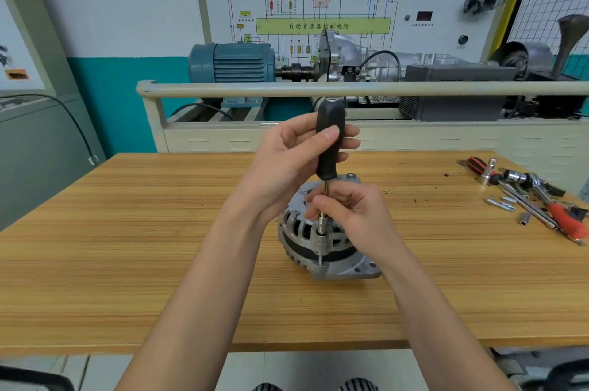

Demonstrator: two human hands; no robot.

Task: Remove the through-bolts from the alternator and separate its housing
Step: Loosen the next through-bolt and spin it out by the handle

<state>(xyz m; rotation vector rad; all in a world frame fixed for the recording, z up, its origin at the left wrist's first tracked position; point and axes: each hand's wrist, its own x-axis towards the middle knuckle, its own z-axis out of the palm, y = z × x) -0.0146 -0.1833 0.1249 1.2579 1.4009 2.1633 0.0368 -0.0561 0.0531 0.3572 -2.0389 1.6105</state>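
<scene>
A silver alternator point(331, 250) with a black middle band sits on the wooden table point(127, 247) at the centre. A nut driver with a black handle point(330, 142) stands upright over it, its socket tip on a through-bolt point(319, 242) at the housing's near edge. My left hand point(287, 161) wraps the black handle. My right hand point(353, 215) pinches the steel shaft just above the socket and hides the alternator's right top.
At the table's right end lie a ratchet point(526, 180), a red-handled tool point(567, 221), a red-black screwdriver point(478, 164), loose bolts point(502, 204) and a socket point(525, 218). Behind the table stands a training bench with a rail point(350, 88) and a blue motor point(232, 62).
</scene>
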